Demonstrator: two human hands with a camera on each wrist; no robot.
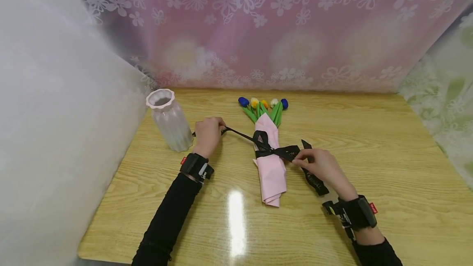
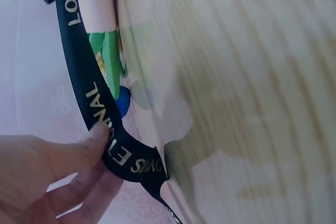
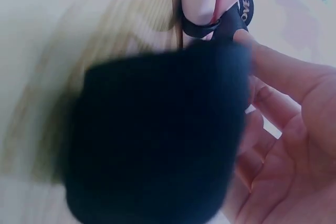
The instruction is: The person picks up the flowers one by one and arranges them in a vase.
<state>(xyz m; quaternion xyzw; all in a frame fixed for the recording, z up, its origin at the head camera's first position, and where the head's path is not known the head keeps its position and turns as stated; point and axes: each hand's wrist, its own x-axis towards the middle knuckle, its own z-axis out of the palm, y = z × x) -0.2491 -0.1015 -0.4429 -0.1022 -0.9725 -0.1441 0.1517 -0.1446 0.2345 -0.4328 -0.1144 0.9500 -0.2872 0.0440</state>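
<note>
A bunch of tulips point(image 1: 264, 104) with blue, yellow, orange and white heads lies on the table, wrapped in pink paper point(image 1: 271, 175). Around the middle of the wrap goes a black ribbon point(image 1: 242, 134), knotted with a loop standing at its left. My left hand point(image 1: 208, 134) pinches one ribbon end out to the left, drawn straight from the knot; gold lettering shows on the ribbon point(image 2: 84, 66) in the left wrist view. Close to the knot, my right hand point(image 1: 323, 167) pinches the ribbon's right part between thumb and fingers. Its loose tail hangs below that hand, over the table.
A pale fluted vase point(image 1: 171, 124) with a wavy rim stands just left of my left hand. The wooden table point(image 1: 388, 143) meets a pink flowered curtain point(image 1: 240, 32) at the back. In the right wrist view, a dark blurred ribbon tail point(image 3: 157, 140) covers much of the picture.
</note>
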